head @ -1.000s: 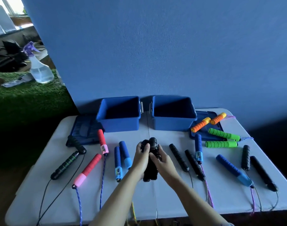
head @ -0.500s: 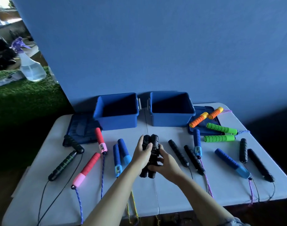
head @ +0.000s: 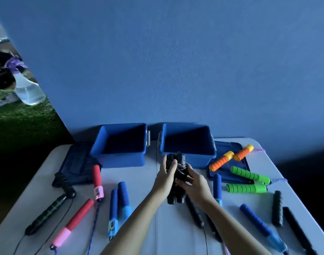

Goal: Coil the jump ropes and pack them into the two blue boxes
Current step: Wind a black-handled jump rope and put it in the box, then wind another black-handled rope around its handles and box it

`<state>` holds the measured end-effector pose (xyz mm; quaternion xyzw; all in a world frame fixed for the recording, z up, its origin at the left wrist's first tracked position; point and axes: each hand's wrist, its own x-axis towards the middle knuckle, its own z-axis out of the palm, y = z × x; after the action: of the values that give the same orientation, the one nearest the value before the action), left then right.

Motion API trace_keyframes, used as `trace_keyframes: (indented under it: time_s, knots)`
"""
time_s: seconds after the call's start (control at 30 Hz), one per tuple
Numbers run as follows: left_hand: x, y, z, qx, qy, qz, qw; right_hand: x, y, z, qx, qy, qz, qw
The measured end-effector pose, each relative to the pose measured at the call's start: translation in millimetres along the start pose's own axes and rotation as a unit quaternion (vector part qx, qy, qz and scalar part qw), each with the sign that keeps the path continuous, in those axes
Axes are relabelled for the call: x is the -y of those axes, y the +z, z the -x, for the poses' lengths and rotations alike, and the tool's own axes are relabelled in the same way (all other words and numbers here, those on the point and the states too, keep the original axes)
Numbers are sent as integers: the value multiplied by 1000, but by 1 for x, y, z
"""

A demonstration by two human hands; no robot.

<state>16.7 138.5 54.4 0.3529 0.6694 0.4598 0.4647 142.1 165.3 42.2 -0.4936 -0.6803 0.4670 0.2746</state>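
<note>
Both hands (head: 179,181) gripping black rope bundle (head: 176,194), no legible writing

Both hands hold a bundled black jump rope (head: 176,178) above the middle of the bench (head: 157,227), its two handles side by side with cord wound round them. The left hand (head: 165,178) grips the bundle's left side; the right hand (head: 195,184) curls round its right. Two open blue boxes (head: 120,144) stand side by side at the far edge. Uncoiled ropes with red, blue, black, green and orange handles lie across the bench.
</note>
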Motion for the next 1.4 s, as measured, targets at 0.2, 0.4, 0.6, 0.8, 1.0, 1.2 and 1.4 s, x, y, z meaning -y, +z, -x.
trace_keyframes:
  time_s: [0.2,0.4,0.6,0.8,1.0,1.2,1.4]
  knots:
    - [-23,-17,-54,-37,5,-152,988,7,-25,-64,-9,-8,4,1000]
    - [-28,-39,-118,-63,114,-390,911,9,-39,-126,-32,15,19,999]
    - [-8,-45,-189,-41,238,-506,828,-8,-32,-186,-33,28,40,998]
    - [17,-44,-207,-41,267,-578,770,-43,-8,-234,-11,77,47,996]
    - [25,-48,-204,-91,234,-578,776,-91,27,-274,99,116,81,985]
    - [35,-50,-209,-84,221,-559,794,-43,39,-266,189,139,228,945]
    - [34,-47,-207,-93,218,-556,797,-47,34,-266,205,157,304,917]
